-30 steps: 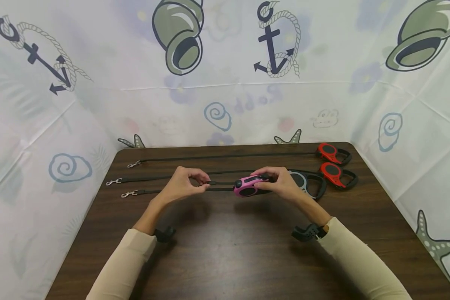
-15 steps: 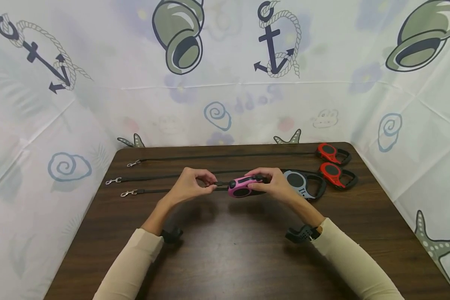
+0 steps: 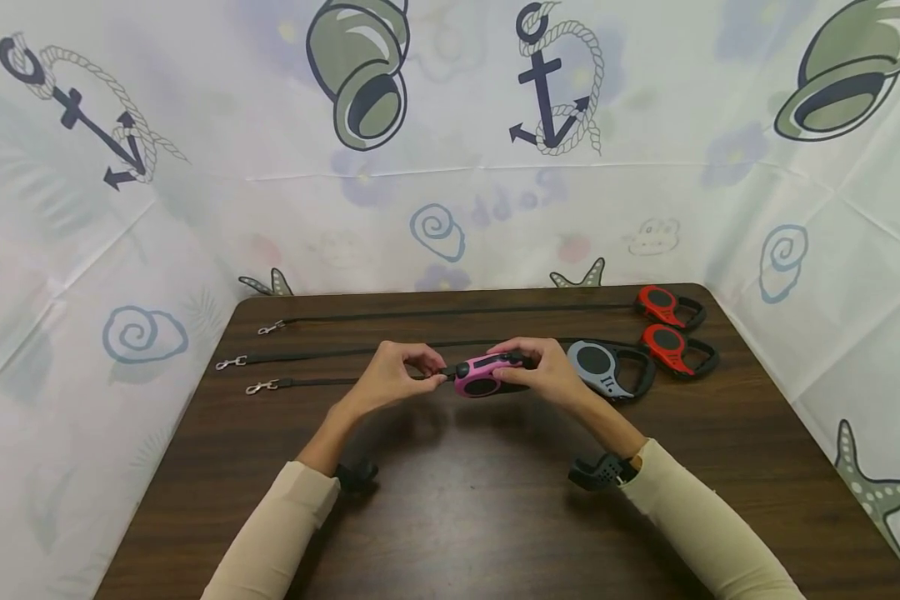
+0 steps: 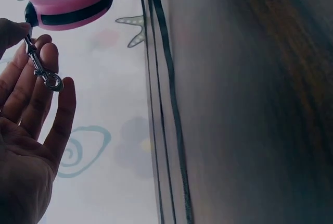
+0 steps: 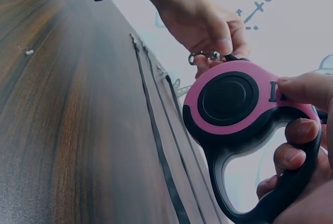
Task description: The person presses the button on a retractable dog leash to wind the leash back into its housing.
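My right hand (image 3: 546,371) grips a pink and black retractable dog leash (image 3: 480,381) by its black loop handle, held above the table. In the right wrist view its pink casing (image 5: 195,96) shows a round black disc, and the thumb lies on the casing's side. At the casing's strap outlet, my left hand (image 3: 396,377) pinches the short black strap end between thumb and finger. A metal snap hook (image 4: 42,67) hangs from that strap across the left fingers. In the head view this hook is mostly hidden by the left hand.
Behind the hands, a grey retractable leash (image 3: 598,367) and two red ones, a far red leash (image 3: 657,302) and a nearer red leash (image 3: 667,346), lie at the right. Their black straps stretch left across the brown table (image 3: 457,517) to metal hooks (image 3: 261,387). Patterned cloth (image 3: 480,225) stands behind.
My left hand has moved right with the strap end, up to the pink leash's casing; the exposed strap between them has shortened. The right hand has shifted slightly left.
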### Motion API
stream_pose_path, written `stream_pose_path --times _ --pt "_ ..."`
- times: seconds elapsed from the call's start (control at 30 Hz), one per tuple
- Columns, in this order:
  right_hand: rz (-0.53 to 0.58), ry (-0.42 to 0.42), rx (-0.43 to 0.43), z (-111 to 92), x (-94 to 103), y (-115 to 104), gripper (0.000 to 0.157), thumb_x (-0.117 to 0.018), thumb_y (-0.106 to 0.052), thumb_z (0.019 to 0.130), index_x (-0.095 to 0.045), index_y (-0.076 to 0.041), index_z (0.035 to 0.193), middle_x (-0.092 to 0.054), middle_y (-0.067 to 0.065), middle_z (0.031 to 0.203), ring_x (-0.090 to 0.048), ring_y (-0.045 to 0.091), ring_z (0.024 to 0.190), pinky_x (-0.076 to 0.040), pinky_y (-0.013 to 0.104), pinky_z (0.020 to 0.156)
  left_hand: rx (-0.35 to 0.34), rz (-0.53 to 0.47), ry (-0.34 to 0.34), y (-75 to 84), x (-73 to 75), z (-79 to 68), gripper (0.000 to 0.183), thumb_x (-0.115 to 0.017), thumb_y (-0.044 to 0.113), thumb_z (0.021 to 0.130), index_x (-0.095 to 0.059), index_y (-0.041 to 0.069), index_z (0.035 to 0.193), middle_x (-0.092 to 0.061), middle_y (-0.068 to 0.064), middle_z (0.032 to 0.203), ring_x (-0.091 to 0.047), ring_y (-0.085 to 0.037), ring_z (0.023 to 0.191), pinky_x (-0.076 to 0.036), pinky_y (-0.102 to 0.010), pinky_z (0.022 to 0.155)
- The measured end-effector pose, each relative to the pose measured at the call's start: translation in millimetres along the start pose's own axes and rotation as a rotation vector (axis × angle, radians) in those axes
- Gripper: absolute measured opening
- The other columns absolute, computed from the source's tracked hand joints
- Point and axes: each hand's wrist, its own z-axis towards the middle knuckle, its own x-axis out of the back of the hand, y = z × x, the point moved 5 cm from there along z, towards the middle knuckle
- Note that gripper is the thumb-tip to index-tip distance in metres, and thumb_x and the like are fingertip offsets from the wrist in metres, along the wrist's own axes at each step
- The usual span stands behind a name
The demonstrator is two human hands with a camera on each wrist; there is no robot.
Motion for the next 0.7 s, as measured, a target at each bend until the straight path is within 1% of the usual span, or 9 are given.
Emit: stream_pose_path --times 0.17,0.33,0.47,0.6,0.7 --pt "0.002 0.000 -0.019 -1 0.0 1 0.031 -0.078 -0.010 0.096 -0.075 -0.007 0.126 -0.075 0.016 0.116 -0.068 0.026 0.091 -0.058 0.027 0.078 0.020 0.015 0.004 -3.6 -2.5 -2.7 0.016 -0.086 0.000 0.085 -0.079 0.006 0.098 -0.077 0.000 0.088 -0.070 -0.011 0.076 -0.063 -0.046 0.074" --pt "-0.008 -0.002 -0.016 -2 0.1 2 0.031 -0.078 -0.010 0.097 -0.074 -0.006 0.127 -0.075 0.016 0.118 -0.068 0.026 0.094 -0.059 0.028 0.082 0.032 0.019 0.003 -4.8 -6.3 -3.7 0.016 -0.087 0.000 0.085 -0.080 0.006 0.099 -0.078 -0.001 0.088 -0.072 -0.011 0.077 -0.063 -0.035 0.073" --pt "-0.022 -0.001 -0.030 -2 1.5 1 0.031 -0.078 -0.012 0.097 -0.074 -0.007 0.128 -0.075 0.016 0.118 -0.068 0.026 0.094 -0.059 0.028 0.082 0.048 0.003 -0.001 -5.2 -9.8 -3.8 0.014 -0.086 0.004 0.088 -0.081 0.007 0.101 -0.080 -0.001 0.091 -0.073 -0.011 0.078 -0.062 -0.030 0.074" --pt "-0.042 0.002 -0.046 -4 4.4 2 0.031 -0.077 -0.013 0.097 -0.074 -0.007 0.128 -0.075 0.014 0.119 -0.068 0.027 0.096 -0.059 0.029 0.083 0.059 -0.005 -0.007 -4.5 -13.5 -2.8 0.013 -0.086 0.009 0.090 -0.082 0.008 0.103 -0.080 -0.001 0.092 -0.073 -0.010 0.078 -0.061 -0.027 0.072" --pt "-0.061 0.005 -0.052 -4 6.9 5 0.031 -0.077 -0.014 0.097 -0.074 -0.008 0.127 -0.075 0.012 0.117 -0.066 0.026 0.096 -0.058 0.030 0.081 0.071 -0.014 -0.025 -5.3 -16.8 -2.6 0.014 -0.086 0.012 0.090 -0.082 0.009 0.103 -0.080 -0.001 0.092 -0.073 -0.011 0.077 -0.061 -0.026 0.071"
